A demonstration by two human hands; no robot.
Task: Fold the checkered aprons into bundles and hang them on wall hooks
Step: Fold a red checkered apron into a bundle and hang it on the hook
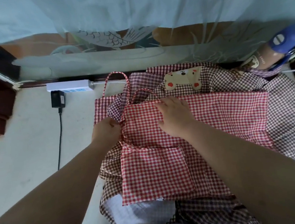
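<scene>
A red-and-white checkered apron (214, 117) lies spread on top of a pile of other checkered aprons on a white surface. My left hand (106, 131) pinches the apron's left edge near its strap. My right hand (173, 117) rests flat with fingers spread on the apron's upper part, pressing it down. Under it lies a brown checkered apron (288, 111) with a bear patch (183, 80). A red checkered strap loop (115, 75) sticks out at the top of the pile. No wall hooks are in view.
A white power strip (68, 85) with a black adapter (58, 99) and cable lies at the left on the white surface (30, 131). A bottle (262, 58) and a blue object (286, 42) sit at the far right. Frosted patterned glass (103, 58) backs the surface.
</scene>
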